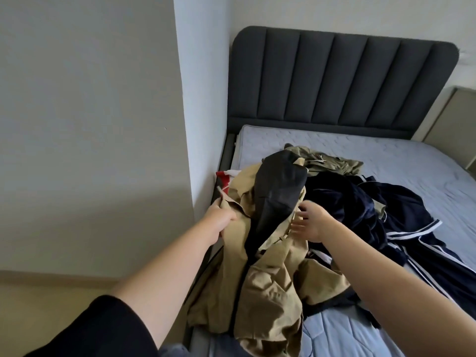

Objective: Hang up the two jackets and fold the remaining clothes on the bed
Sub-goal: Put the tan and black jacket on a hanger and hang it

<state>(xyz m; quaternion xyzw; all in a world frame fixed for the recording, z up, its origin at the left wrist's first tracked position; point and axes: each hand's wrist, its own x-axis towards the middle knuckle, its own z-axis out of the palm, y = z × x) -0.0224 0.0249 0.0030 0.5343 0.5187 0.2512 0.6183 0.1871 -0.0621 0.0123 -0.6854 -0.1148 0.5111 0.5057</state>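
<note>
A tan jacket (273, 287) with a black lining (278, 191) is lifted off the bed's left edge. My left hand (219, 216) grips its collar edge at the left. With straight, spread fingers, my right hand (313, 222) reaches toward the jacket's opposite front edge; it looks blurred and I cannot tell whether it touches the cloth. To the right lies a navy garment with white stripes (401, 228). Behind the pile is an olive garment (332, 162). A red and white piece (226, 177) peeks out at the left.
The bed (386, 155) has a pale blue mattress and a dark grey padded headboard (342, 78). A white wall corner (195, 99) stands close at the bed's left side. Beige floor (51, 297) shows at lower left. A beige bedside unit (453, 117) stands at far right.
</note>
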